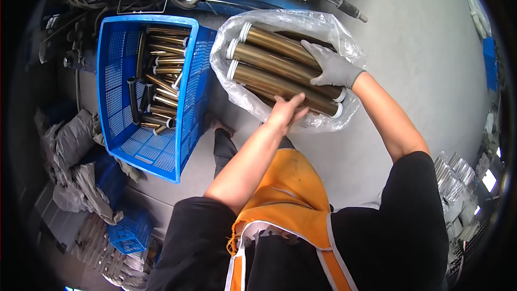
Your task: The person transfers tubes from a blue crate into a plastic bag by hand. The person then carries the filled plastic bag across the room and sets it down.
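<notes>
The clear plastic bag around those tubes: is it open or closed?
Open: the clear plastic bag is spread wide at its mouth, leaving the bronze-coloured tubes inside exposed.

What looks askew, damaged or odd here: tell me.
Small tubes in the blue crate lie at mixed angles; the bagged tubes lie roughly parallel. Only the right hand is gloved; the left hand is bare. The orange apron looks frayed along one edge.

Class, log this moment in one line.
left hand: bare, at tubes | right hand: gloved, on tubes | plastic bag: around tubes | blue crate: beside bag
</notes>
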`<state>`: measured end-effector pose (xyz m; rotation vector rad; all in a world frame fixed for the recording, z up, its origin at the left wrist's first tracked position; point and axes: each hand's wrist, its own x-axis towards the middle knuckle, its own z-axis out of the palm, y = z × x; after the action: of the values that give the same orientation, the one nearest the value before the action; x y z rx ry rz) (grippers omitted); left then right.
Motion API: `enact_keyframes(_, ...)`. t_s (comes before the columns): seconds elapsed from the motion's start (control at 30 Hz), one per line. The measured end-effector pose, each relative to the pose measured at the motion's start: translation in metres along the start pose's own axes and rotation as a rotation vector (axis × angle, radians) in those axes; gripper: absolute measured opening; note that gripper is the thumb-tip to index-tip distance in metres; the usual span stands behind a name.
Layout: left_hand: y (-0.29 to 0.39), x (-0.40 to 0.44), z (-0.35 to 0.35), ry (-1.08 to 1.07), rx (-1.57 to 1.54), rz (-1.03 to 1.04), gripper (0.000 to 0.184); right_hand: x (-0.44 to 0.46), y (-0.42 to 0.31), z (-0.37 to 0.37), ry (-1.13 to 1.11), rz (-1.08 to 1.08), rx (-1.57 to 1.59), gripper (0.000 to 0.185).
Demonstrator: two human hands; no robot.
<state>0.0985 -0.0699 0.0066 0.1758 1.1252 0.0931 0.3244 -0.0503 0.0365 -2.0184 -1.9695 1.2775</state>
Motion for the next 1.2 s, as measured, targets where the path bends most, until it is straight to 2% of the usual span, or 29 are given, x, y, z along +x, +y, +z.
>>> enact_keyframes(0.03, 0.007, -0.019, -0.005, 0.029, 0.288, 0.001, 0.055, -0.006, 0.005, -0.005, 0.004, 0.002, -0.002, 0.111)
enact_keyframes(0.1, 0.025, -0.041, -0.031, 0.025, 0.669, 0.144, 0.041, -0.018, 0.012, -0.014, -0.076, 0.139, -0.097, 0.099)
enact_keyframes(0.13, 0.027, -0.043, -0.047, 0.289, 0.915, 0.725, 0.035, -0.023, 0.017, -0.008, -0.079, 0.145, -0.091, 0.099)
enact_keyframes(0.17, 0.060, -0.065, -0.036, 0.416, 0.857, 0.887, 0.039, -0.027, 0.022, 0.002, -0.008, 0.154, -0.108, 0.092)
enact_keyframes(0.2, 0.081, -0.058, -0.054, 0.603, 1.018, 1.174, 0.043, -0.029, 0.025, 0.007, 0.066, 0.160, -0.130, 0.085)
enact_keyframes(0.23, 0.101, -0.041, -0.073, 0.751, 1.059, 1.276, 0.052, -0.030, 0.018, 0.009, 0.121, 0.106, -0.062, 0.076)
enact_keyframes(0.3, 0.136, 0.004, -0.100, 0.863, 1.037, 1.073, 0.070, -0.026, 0.014, 0.013, 0.153, 0.075, -0.066, 0.075)
enact_keyframes(0.33, 0.149, 0.033, -0.120, 0.809, 1.008, 0.873, 0.074, -0.023, 0.014, 0.015, 0.188, 0.045, -0.066, 0.074)
enact_keyframes(0.37, 0.161, 0.024, -0.109, 0.601, 0.825, 0.687, 0.071, -0.020, 0.018, 0.014, 0.187, 0.037, -0.067, 0.074)
enact_keyframes(0.4, 0.163, 0.059, -0.141, 0.570, 0.760, 0.601, 0.058, -0.018, 0.027, 0.012, 0.197, 0.024, -0.095, 0.074)
enact_keyframes(0.47, 0.168, 0.040, -0.137, 0.671, 0.842, 0.741, 0.045, -0.019, 0.041, 0.012, 0.200, 0.000, -0.121, 0.074)
enact_keyframes(0.5, 0.167, 0.040, -0.142, 0.681, 0.835, 0.738, 0.045, -0.023, 0.048, 0.012, 0.490, 0.126, -0.316, 0.072)
enact_keyframes(0.53, 0.166, 0.041, -0.148, 0.690, 0.819, 0.812, 0.037, -0.027, 0.058, 0.012, 0.782, 0.251, -0.509, 0.071)
enact_keyframes(0.6, 0.165, 0.033, -0.140, 0.704, 0.795, 0.891, 0.030, -0.042, 0.089, 0.020, 0.834, 0.444, -0.394, 0.067)
enact_keyframes(0.67, 0.154, -0.003, -0.088, 0.510, 0.806, 1.139, 0.024, -0.058, 0.188, 0.074, 0.537, 0.619, 0.466, 0.053)
enact_keyframes(0.73, 0.151, -0.011, -0.079, 0.376, 0.942, 1.161, 0.021, -0.071, 0.165, 0.058, 0.431, 0.530, 0.408, 0.040)
enact_keyframes(0.77, 0.155, -0.012, -0.089, 0.491, 0.841, 1.228, 0.021, -0.072, 0.162, 0.045, 0.422, 0.512, 0.401, 0.040)
enact_keyframes(0.8, 0.165, -0.016, -0.101, 0.526, 0.613, 1.075, 0.022, -0.080, 0.163, 0.033, 0.517, 0.518, 0.317, 0.037)
enact_keyframes(0.83, 0.172, -0.013, -0.111, 0.503, 0.545, 1.056, 0.023, -0.092, 0.168, 0.029, 0.609, 0.531, 0.233, 0.034)
enact_keyframes(0.87, 0.174, -0.011, -0.120, 0.482, 0.475, 1.038, 0.024, -0.101, 0.170, 0.028, 0.598, 0.526, 0.227, 0.034)
enact_keyframes(0.9, 0.171, -0.008, -0.114, 0.518, 0.549, 1.053, 0.024, -0.104, 0.176, 0.026, 0.541, 0.578, 0.277, 0.033)
enact_keyframes(0.93, 0.166, -0.013, -0.099, 0.511, 0.770, 1.146, 0.023, -0.103, 0.167, 0.019, 0.486, 0.629, 0.325, 0.031)
enact_keyframes(0.97, 0.164, -0.018, -0.087, 0.431, 0.868, 1.157, 0.025, -0.099, 0.154, 0.029, 0.574, 0.542, 0.338, 0.028)
enact_keyframes(1.0, 0.162, -0.025, -0.079, 0.348, 0.965, 1.162, 0.027, -0.093, 0.128, 0.031, 0.558, 0.538, 0.326, 0.028)
enact_keyframes(1.07, 0.162, -0.004, -0.090, 0.429, 0.601, 1.119, 0.026, -0.083, 0.093, 0.026, 0.518, 0.582, 0.490, 0.027)
enact_keyframes(1.1, 0.166, -0.010, -0.094, 0.408, 0.579, 1.118, 0.028, -0.084, 0.117, 0.031, 0.587, 0.667, 0.452, 0.027)
enact_keyframes(1.13, 0.170, -0.017, -0.100, 0.393, 0.559, 1.116, 0.029, -0.083, 0.122, 0.037, 0.580, 0.661, 0.444, 0.027)
enact_keyframes(1.17, 0.169, -0.017, -0.109, 0.424, 0.633, 1.117, 0.035, -0.080, 0.123, 0.042, 0.662, 0.662, 0.486, 0.026)
enact_keyframes(1.2, 0.165, -0.013, -0.123, 0.452, 0.710, 1.088, 0.054, -0.076, 0.122, 0.048, 0.744, 0.661, 0.533, 0.025)
